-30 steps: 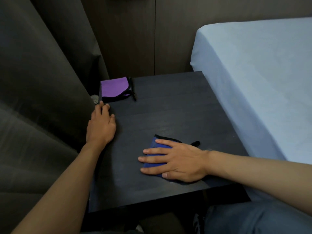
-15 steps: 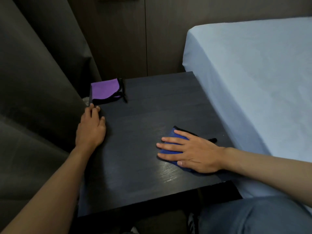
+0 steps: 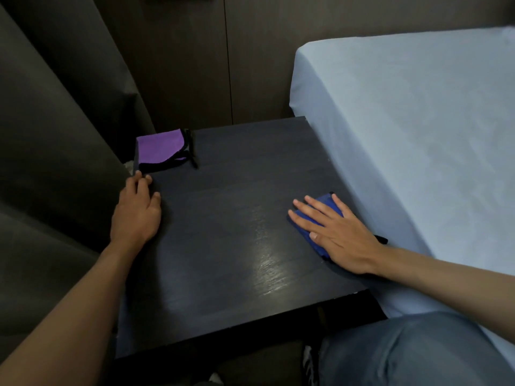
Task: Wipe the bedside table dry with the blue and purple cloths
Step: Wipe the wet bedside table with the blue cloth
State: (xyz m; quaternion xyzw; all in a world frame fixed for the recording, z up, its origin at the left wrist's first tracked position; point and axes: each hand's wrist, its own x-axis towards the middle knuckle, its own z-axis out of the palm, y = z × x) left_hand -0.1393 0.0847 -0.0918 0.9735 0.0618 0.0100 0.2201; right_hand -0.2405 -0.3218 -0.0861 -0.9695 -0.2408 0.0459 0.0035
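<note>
Tabletop: dark, wood-grained and square, with a pale sheen across its near middle.

Purple cloth: folded and black-edged. It lies flat on the far left corner of the tabletop, with a black strap trailing off its right side. Nothing touches it.

Blue cloth: folded small, with black trim showing at its far corner and near the wrist. It lies flat close to the tabletop's right edge, beside the bed. The right hand lies palm-down on it, fingers straight and spread, covering most of it.

The two cloths sit well apart.
</note>
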